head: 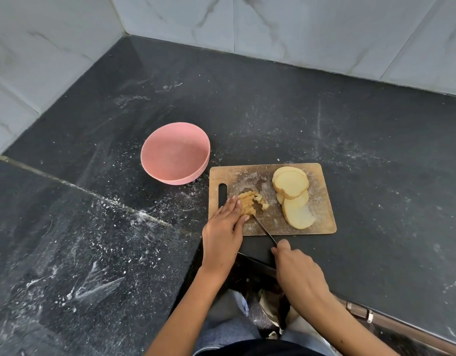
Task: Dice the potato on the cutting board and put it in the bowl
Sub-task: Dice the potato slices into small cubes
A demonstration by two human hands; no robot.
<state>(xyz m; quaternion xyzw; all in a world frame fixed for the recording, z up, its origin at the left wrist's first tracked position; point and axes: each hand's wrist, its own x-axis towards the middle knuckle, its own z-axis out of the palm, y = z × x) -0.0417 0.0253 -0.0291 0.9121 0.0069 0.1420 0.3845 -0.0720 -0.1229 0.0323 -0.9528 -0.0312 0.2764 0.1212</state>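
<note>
My left hand (225, 223) lies flat with fingers straight, pressing down on the strip of potato I am dicing (247, 205), low centre of the frame on the left part of the wooden cutting board (322, 201). My right hand (292, 263) is wrapped around the handle of the knife (264, 231), just off the board's near edge, with the blade running diagonally up and left so its tip reaches the cubes right beside my left fingertips (closer than I'd like). A few finished dice (261, 201) sit loose to the right of the pile. The uncut potato slices (292, 196) are stacked on the right half of the board, their long axis running away from me, nearer my knife hand. The pink bowl (155, 155) sits above and to the left of the board, close to its corner and holding nothing yet, so my left hand is the nearer one for carrying dice over.
</note>
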